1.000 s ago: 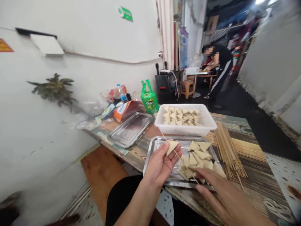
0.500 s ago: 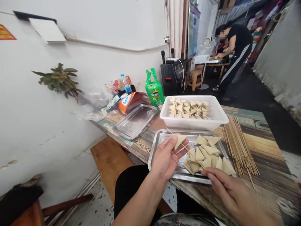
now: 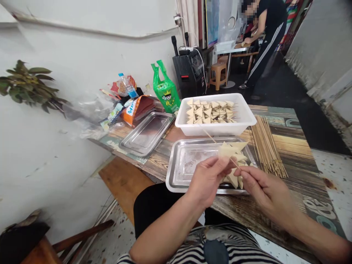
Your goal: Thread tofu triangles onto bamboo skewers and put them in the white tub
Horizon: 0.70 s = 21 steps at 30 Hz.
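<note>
A: Head view. Any readable text?
B: None legible. Green bag (image 3: 165, 93) shows a cartoon figure. Orange packet (image 3: 139, 108) has a white-blue label, too blurred to read.
A: Containers?
B: White tub (image 3: 214, 128) holds rows of skewered triangles (image 3: 210, 112). Near steel tray (image 3: 187, 165) holds a loose triangle pile (image 3: 236, 174) at its right end. Second steel tray (image 3: 147, 132) sits to its left. Stick bundle (image 3: 265, 146) lies on the table, right of both.
A: Hands?
B: Left hand (image 3: 209, 178) pinches one triangle piece (image 3: 227, 151) over the near tray. Right hand (image 3: 264, 190) pinches the lower end of the skewer (image 3: 210, 136), which runs through that piece.
</note>
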Each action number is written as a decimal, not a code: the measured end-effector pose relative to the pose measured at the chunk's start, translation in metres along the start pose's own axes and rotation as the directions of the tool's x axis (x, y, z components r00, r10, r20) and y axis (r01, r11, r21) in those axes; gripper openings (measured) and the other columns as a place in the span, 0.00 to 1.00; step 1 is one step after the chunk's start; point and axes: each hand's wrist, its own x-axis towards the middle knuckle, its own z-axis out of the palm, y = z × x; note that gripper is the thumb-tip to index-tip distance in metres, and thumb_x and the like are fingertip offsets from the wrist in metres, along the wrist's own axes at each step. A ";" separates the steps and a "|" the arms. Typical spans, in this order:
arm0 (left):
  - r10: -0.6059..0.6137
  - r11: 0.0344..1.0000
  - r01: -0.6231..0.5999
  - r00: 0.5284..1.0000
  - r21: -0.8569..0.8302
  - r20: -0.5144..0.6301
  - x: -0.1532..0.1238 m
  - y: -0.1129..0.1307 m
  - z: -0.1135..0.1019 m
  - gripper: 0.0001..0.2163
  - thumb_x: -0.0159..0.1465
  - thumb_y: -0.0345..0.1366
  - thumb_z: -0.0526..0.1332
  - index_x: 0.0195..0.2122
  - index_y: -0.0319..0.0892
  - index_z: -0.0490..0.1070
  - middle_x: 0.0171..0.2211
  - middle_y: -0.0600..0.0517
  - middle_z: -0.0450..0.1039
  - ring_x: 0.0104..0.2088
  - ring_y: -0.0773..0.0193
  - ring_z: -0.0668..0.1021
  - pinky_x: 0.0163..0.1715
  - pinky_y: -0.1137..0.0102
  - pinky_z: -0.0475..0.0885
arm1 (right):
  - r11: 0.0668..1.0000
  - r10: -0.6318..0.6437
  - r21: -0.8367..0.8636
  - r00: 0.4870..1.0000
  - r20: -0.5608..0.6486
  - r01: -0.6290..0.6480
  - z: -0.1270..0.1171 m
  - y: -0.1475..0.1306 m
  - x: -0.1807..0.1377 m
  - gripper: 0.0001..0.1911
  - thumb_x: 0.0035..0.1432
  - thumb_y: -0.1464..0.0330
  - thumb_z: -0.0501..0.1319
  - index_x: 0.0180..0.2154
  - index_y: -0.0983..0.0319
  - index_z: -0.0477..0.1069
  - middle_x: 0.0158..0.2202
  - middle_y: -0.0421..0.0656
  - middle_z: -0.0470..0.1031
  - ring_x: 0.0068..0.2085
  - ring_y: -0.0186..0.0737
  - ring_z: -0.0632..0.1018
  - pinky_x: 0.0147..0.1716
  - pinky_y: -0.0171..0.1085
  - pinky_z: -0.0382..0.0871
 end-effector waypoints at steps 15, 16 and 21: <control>0.187 0.411 -0.084 0.982 0.908 0.006 0.062 -0.010 -0.024 0.10 0.36 0.34 0.69 0.12 0.42 0.66 0.25 0.49 0.71 0.45 0.50 0.69 0.44 0.66 0.61 | 0.967 0.219 0.165 0.966 -0.139 -0.196 -0.008 0.010 0.000 0.16 0.60 0.59 0.49 0.39 0.62 0.69 0.17 0.34 0.58 0.19 0.30 0.63 0.17 0.29 0.57; 0.148 0.382 -0.058 0.989 0.922 0.001 0.064 -0.007 -0.023 0.09 0.36 0.34 0.69 0.13 0.42 0.67 0.24 0.51 0.71 0.42 0.52 0.71 0.42 0.67 0.62 | 0.965 0.223 0.174 0.965 -0.139 -0.198 -0.008 0.011 0.000 0.16 0.59 0.59 0.49 0.40 0.62 0.69 0.17 0.34 0.59 0.19 0.31 0.63 0.18 0.29 0.57; 0.072 0.554 -0.052 0.997 0.831 0.015 0.058 0.011 -0.024 0.07 0.41 0.33 0.66 0.19 0.40 0.69 0.21 0.54 0.69 0.27 0.64 0.72 0.30 0.71 0.65 | 0.963 0.228 0.176 0.964 -0.140 -0.202 -0.009 0.014 -0.004 0.17 0.60 0.59 0.50 0.43 0.62 0.68 0.18 0.34 0.59 0.20 0.30 0.63 0.19 0.30 0.57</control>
